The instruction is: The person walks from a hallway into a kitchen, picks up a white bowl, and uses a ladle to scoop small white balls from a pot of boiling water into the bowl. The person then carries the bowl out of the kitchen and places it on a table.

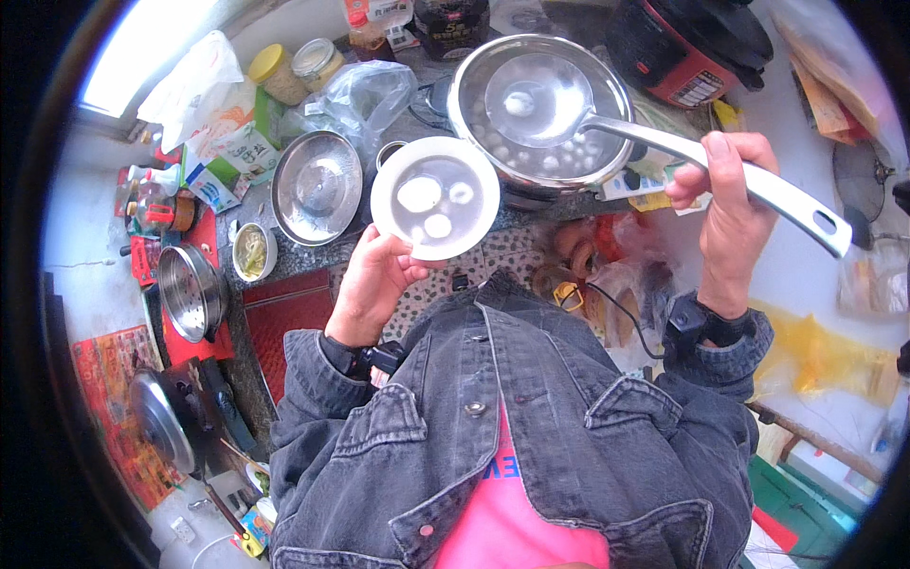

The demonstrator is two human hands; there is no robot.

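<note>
My left hand [380, 281] grips the near-left rim of a white bowl [486, 225]. In the bowl's cloudy liquid sit one larger and several smaller round white pieces [419, 194]. Beside it, slightly to the right, stands a steel pot [625, 117] with many small white balls [551, 163] in murky liquid. My right hand [736, 185] is closed around the handle of a large metal ladle [640, 131]. The ladle's head is over the pot and carries a round white piece [519, 104] in liquid; whether it touches the pot's liquid I cannot tell.
Left of the bowl are a steel plate [317, 188], a small bowl of food [252, 252] and a steel strainer [186, 293]. Lidded jars [276, 73] and clear plastic bags [373, 92] stand behind. A red-and-black electric cooker [682, 50] is at the back right.
</note>
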